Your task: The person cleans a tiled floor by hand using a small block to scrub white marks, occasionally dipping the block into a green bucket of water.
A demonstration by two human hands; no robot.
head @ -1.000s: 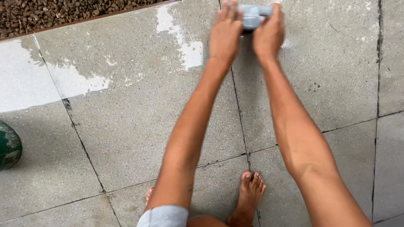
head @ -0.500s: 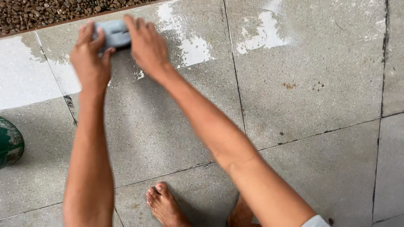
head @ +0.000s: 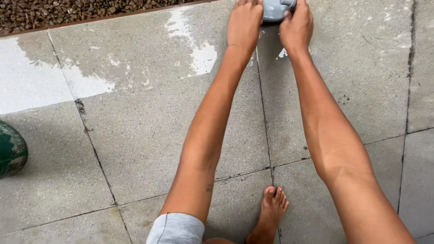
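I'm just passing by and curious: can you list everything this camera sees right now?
grey scrubbing block: one, pale grey-blue, top edge of view, pressed on the floor under both hands, partly cut off.
paving slabs: several, grey speckled stone with dark joints, filling most of the view.
pale patches: a few, whitish, on the slabs at upper left and upper centre.
gravel strip: one, brown and grey pebbles, along the top left behind a thin edging.
round object: one, dark green, left edge, mostly out of view.
bare foot: one, bottom centre, flat on the slabs.
left hand: one, on the block's left side.
right hand: one, on the block's right side.
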